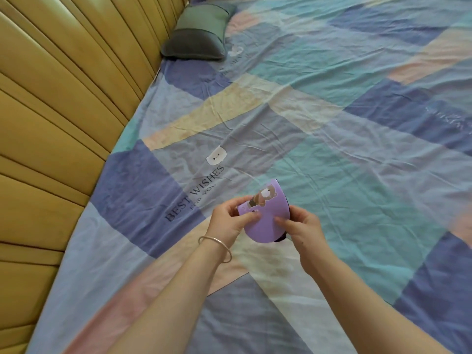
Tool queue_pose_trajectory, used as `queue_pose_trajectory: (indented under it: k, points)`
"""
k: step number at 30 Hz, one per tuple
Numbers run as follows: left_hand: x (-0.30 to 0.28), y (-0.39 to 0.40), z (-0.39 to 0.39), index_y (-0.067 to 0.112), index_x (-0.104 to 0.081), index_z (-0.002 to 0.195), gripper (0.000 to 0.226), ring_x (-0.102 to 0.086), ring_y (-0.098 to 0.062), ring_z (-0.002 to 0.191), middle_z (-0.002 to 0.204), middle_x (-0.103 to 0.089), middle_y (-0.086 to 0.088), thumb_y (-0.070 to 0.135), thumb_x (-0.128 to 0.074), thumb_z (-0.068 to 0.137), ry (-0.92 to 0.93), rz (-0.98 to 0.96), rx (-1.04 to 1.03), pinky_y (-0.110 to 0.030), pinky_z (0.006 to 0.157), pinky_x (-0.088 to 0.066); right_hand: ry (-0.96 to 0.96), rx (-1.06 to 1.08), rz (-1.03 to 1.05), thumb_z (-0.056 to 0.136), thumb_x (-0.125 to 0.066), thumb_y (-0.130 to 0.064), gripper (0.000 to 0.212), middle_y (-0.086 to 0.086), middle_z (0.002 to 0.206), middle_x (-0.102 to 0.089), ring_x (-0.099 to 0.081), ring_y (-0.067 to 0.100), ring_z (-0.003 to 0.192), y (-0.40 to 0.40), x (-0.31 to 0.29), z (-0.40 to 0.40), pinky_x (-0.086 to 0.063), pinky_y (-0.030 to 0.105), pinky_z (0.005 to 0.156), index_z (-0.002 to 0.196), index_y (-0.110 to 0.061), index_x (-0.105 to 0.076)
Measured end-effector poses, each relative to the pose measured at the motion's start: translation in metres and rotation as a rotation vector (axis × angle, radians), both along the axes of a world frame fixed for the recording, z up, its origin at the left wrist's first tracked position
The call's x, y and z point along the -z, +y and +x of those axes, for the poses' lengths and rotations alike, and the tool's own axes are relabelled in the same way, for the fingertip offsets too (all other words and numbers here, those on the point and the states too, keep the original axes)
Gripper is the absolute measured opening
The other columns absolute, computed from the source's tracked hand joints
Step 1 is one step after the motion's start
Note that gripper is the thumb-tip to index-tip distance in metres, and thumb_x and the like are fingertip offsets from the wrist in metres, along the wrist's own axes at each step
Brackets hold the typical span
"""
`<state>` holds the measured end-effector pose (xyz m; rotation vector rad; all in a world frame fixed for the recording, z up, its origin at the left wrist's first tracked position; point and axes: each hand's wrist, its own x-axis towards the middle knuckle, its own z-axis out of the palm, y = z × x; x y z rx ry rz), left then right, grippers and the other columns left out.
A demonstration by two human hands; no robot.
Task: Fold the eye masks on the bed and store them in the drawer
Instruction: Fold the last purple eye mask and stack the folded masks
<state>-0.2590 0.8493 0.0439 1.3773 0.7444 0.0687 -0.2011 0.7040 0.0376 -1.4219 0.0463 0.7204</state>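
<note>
A soft lilac fabric eye mask with a cartoon bear print (265, 213) is held above the bed between both hands, already doubled over. Its long axis runs from the near fold up and away. The left hand (227, 222) pinches its left edge and the right hand (302, 227) grips its right side, equally near. The patchwork pastel cotton bedsheet (332, 139) beyond the left hand reads "BEST WISHES FOR YOU". No drawer is in view.

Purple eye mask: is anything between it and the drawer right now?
Cannot say: no drawer is in view. The purple eye mask is held folded above the bed sheet by the left hand and right hand; nothing blocks either hand.
</note>
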Motion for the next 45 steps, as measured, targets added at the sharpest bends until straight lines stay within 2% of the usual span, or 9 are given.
queue_pose_trajectory:
  k: [3,10,16,21,27,32,36,40,45]
  points:
    - [-0.008,-0.006,0.003,0.006,-0.070,0.085,0.014,-0.052,-0.015,0.062,0.070,-0.061,-0.005,0.014,-0.076,0.075,0.056,0.180,0.050,-0.026,0.063,-0.042,-0.001,-0.053,0.013,0.086,-0.048,0.006,0.034,-0.007,0.073,-0.074,-0.066,0.007,0.060,-0.007,-0.017,0.007,-0.047,0.019,0.046,0.095,-0.017,-0.070]
    - [-0.027,-0.020,0.004,0.006,-0.059,0.065,0.024,-0.047,-0.018,0.069,0.070,-0.052,-0.007,0.019,-0.071,0.081,0.009,0.134,0.101,-0.031,0.068,-0.039,-0.111,-0.031,0.083,0.082,-0.058,0.007,0.029,0.001,0.080,-0.073,-0.068,0.008,0.068,-0.022,-0.044,0.019,-0.054,0.022,0.056,0.094,-0.016,-0.070]
    - [-0.035,-0.034,0.009,0.007,-0.054,0.085,0.013,-0.067,-0.026,0.070,0.091,-0.063,-0.014,0.018,-0.057,0.091,0.025,-0.207,-0.163,-0.029,0.051,-0.057,-0.139,0.041,-0.026,0.083,-0.069,-0.024,0.017,-0.003,0.065,-0.072,-0.064,0.010,0.053,-0.038,-0.048,0.016,-0.049,0.015,0.052,0.093,-0.010,-0.064]
    - [-0.037,-0.033,0.008,0.006,-0.053,0.096,0.008,-0.070,-0.024,0.060,0.095,-0.061,-0.013,0.014,-0.052,0.094,-0.009,-0.338,-0.333,-0.030,0.047,-0.056,-0.151,-0.099,-0.144,0.081,-0.066,-0.040,0.038,0.003,0.043,-0.050,-0.045,0.014,0.046,-0.072,-0.047,0.006,-0.040,0.019,0.058,0.056,-0.011,-0.065]
    - [-0.029,-0.031,0.001,0.006,-0.051,0.081,0.013,-0.064,-0.029,0.075,0.095,-0.060,-0.008,0.011,-0.055,0.092,0.038,-0.229,-0.356,-0.028,0.046,-0.056,0.262,-0.011,0.509,0.074,-0.049,-0.025,0.031,0.003,0.045,-0.057,-0.055,0.020,0.050,-0.102,-0.058,0.004,-0.045,0.036,0.086,0.057,-0.009,-0.070]
    - [-0.025,-0.048,0.000,0.003,-0.051,0.087,0.010,-0.061,-0.029,0.084,0.104,-0.059,-0.010,0.010,-0.057,0.091,0.012,-0.148,-0.232,-0.029,0.048,-0.057,0.439,0.210,0.884,0.080,-0.037,0.001,0.048,0.017,0.116,-0.070,-0.073,0.019,0.090,-0.102,-0.067,0.009,-0.059,0.028,0.075,0.118,-0.008,-0.066]
    - [-0.040,-0.067,0.006,0.015,-0.059,0.087,0.006,-0.064,-0.021,0.087,0.100,-0.062,-0.003,0.011,-0.058,0.090,-0.141,-0.034,-0.080,-0.033,0.052,-0.059,0.407,0.480,0.622,0.072,-0.066,-0.013,0.048,0.020,0.123,-0.061,-0.074,0.021,0.085,-0.098,-0.064,0.009,-0.058,0.020,0.058,0.120,-0.011,-0.057]
    - [-0.054,-0.077,0.009,0.018,-0.063,0.089,0.006,-0.066,-0.017,0.080,0.087,-0.064,-0.001,0.012,-0.061,0.089,-0.193,0.019,0.030,-0.035,0.054,-0.059,0.284,0.316,0.331,0.073,-0.069,-0.018,0.022,0.016,0.109,-0.065,-0.072,0.022,0.084,-0.103,-0.055,0.006,-0.059,0.028,0.079,0.093,-0.009,-0.067]
    - [-0.054,-0.082,0.010,0.000,-0.061,0.099,0.015,-0.064,-0.022,0.079,0.091,-0.063,-0.012,0.012,-0.061,0.089,-0.148,0.021,0.128,-0.038,0.054,-0.060,0.142,0.037,0.201,0.058,-0.083,-0.024,0.043,0.006,0.098,-0.075,-0.071,0.020,0.087,-0.103,-0.058,0.002,-0.059,0.033,0.073,0.099,-0.013,-0.073]
